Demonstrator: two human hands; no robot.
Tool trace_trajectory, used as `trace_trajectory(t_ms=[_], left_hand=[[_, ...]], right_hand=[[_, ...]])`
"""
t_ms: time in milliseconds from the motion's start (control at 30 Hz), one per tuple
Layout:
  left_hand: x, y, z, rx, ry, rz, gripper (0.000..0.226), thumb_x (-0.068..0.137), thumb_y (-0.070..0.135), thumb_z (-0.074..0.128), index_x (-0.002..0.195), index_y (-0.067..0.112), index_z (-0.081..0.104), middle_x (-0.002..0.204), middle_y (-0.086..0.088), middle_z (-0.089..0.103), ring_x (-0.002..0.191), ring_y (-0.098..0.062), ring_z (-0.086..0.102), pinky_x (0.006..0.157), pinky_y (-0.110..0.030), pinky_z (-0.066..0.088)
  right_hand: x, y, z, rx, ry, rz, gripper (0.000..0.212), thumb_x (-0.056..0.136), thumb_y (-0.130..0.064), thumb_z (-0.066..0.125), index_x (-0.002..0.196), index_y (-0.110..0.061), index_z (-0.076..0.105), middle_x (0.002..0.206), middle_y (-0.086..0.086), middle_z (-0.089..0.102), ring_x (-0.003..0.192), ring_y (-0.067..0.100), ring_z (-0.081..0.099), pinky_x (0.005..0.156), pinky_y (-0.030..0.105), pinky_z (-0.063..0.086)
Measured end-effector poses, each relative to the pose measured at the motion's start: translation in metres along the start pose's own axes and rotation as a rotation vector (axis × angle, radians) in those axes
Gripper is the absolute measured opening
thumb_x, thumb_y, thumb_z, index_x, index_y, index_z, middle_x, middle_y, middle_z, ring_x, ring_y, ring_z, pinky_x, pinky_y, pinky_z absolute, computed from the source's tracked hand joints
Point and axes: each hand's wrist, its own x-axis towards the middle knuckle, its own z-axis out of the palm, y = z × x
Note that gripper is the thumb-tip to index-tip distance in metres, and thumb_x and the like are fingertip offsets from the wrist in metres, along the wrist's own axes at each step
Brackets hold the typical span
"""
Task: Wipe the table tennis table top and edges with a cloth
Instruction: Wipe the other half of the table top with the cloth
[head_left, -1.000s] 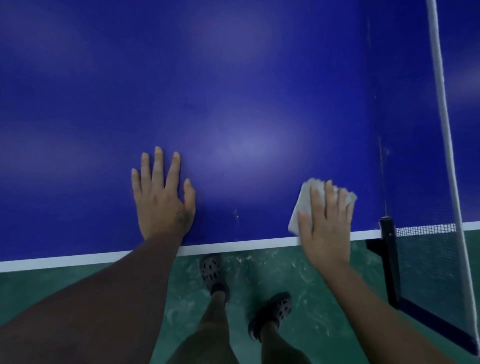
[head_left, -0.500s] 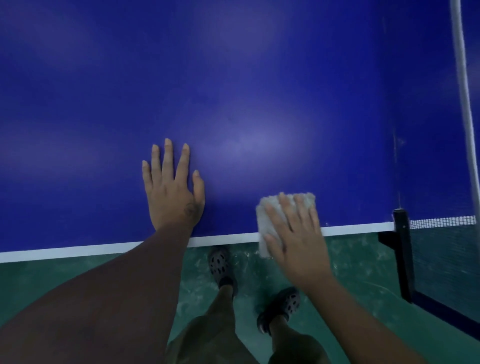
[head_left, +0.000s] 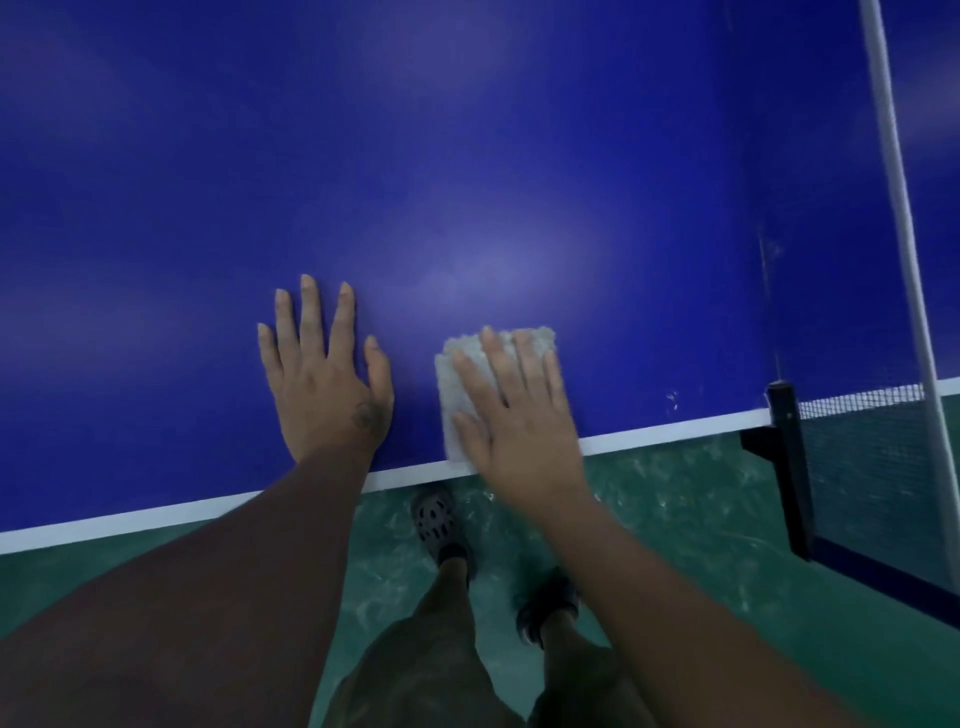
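The cloth (head_left: 460, 384) is pressed flat on the blue tabletop (head_left: 467, 156) by the right hand (head_left: 519, 415). It is placed right at the near side, and its lower end lies over the white edge line (head_left: 665, 434). The fingers are kept straight on top of it, so the grip is released. The cloth is pushed, not grasped.

The left hand (head_left: 322, 384) is laid flat on the tabletop just beside the cloth, with its fingers spread. Its grip is released too, and nothing is held in it.

The net post (head_left: 787, 441) is fixed to the edge off to the right, well apart from the cloth. A few small white marks (head_left: 672, 400) are seen on the tabletop near the post.

Some things could go wrong from here. The cloth is only pinned by a flat palm, so it could be slid off the edge and dropped on the green floor (head_left: 675, 509). If it is pushed too hard, it could be bunched up and a strip could be left dirty. If it is swept left, the left hand could be bumped, and the spot under that hand could be missed. If it is swept right too fast, the post could be hit by the fingers. The side of the edge could also be skipped, as the cloth is laid mostly on top.
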Motion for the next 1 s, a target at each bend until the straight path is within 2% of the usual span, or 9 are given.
trace_trajectory(t_ms=[133,267,433,567,667,767,867,933,1000], left_hand=[[0.001,0.001,-0.003,-0.007,-0.008,-0.006,0.058,0.111,0.037,0.044,0.167,0.02,0.041,0.178,-0.009,0.025,0.167,-0.034,0.016,0.135,-0.056,0.011],[0.0,0.0,-0.003,-0.002,-0.008,-0.008,0.058,0.111,0.037,0.043,0.167,0.019,0.041,0.178,-0.009,0.026,0.166,-0.034,0.017,0.134,-0.056,0.012],[-0.001,-0.001,-0.001,0.007,-0.007,0.0,0.059,0.111,0.037,0.044,0.167,0.019,0.04,0.178,-0.01,0.025,0.167,-0.034,0.016,0.135,-0.056,0.012],[-0.002,-0.001,-0.001,0.013,-0.012,-0.003,0.059,0.111,0.037,0.042,0.168,0.02,0.038,0.179,-0.009,0.024,0.167,-0.033,0.015,0.135,-0.055,0.011],[-0.002,-0.001,-0.001,0.006,-0.005,-0.001,0.059,0.111,0.037,0.042,0.168,0.02,0.038,0.179,-0.009,0.024,0.167,-0.033,0.015,0.135,-0.056,0.011],[-0.002,-0.001,0.0,-0.004,0.0,0.003,0.059,0.111,0.037,0.042,0.168,0.02,0.039,0.178,-0.009,0.025,0.167,-0.033,0.016,0.134,-0.056,0.011],[-0.002,-0.001,-0.001,-0.015,0.018,0.008,0.057,0.112,0.037,0.042,0.167,0.02,0.041,0.178,-0.01,0.026,0.166,-0.034,0.018,0.134,-0.056,0.013],[-0.003,0.0,-0.002,-0.027,0.018,0.005,0.057,0.112,0.037,0.042,0.167,0.02,0.04,0.178,-0.01,0.026,0.166,-0.034,0.017,0.135,-0.055,0.011],[-0.004,0.001,-0.001,-0.031,0.01,0.0,0.058,0.112,0.037,0.042,0.167,0.02,0.04,0.178,-0.01,0.026,0.166,-0.034,0.017,0.135,-0.054,0.01]], right_hand=[[-0.047,0.084,-0.018,-0.014,-0.002,0.299,0.063,0.114,-0.046,0.025,0.172,-0.024,0.016,0.18,0.007,0.005,0.166,0.032,0.003,0.13,0.064,0.011],[-0.069,0.082,-0.017,-0.003,0.06,0.629,0.064,0.114,-0.044,0.024,0.171,-0.015,0.019,0.179,0.014,0.007,0.165,0.039,0.003,0.13,0.065,0.008],[-0.009,0.107,-0.026,-0.027,0.05,0.514,0.064,0.113,-0.049,0.017,0.171,-0.023,0.017,0.179,0.012,0.011,0.165,0.038,0.006,0.133,0.058,0.001],[-0.002,0.141,-0.03,0.036,0.147,0.701,0.064,0.113,-0.051,0.017,0.171,-0.023,0.016,0.179,0.012,0.011,0.164,0.038,0.007,0.131,0.063,0.005],[-0.04,0.097,-0.013,0.017,0.211,0.778,0.062,0.114,-0.045,0.021,0.171,-0.019,0.021,0.178,0.016,0.014,0.163,0.042,0.012,0.13,0.065,0.009],[-0.075,0.06,-0.002,0.012,0.115,0.528,0.06,0.114,-0.04,0.032,0.17,-0.018,0.025,0.178,0.013,0.016,0.164,0.037,0.011,0.132,0.062,0.009],[-0.073,0.095,-0.015,-0.028,0.038,0.261,0.061,0.114,-0.048,0.026,0.17,-0.024,0.026,0.179,0.006,0.015,0.165,0.033,0.009,0.132,0.061,0.01],[-0.056,0.134,-0.025,-0.074,0.048,0.359,0.064,0.113,-0.052,0.018,0.17,-0.025,0.023,0.178,0.007,0.015,0.164,0.035,0.013,0.131,0.062,0.009],[-0.041,0.159,-0.033,0.018,0.081,0.627,0.067,0.111,-0.055,0.015,0.171,-0.026,0.017,0.179,0.01,0.013,0.164,0.036,0.01,0.132,0.062,0.006]])
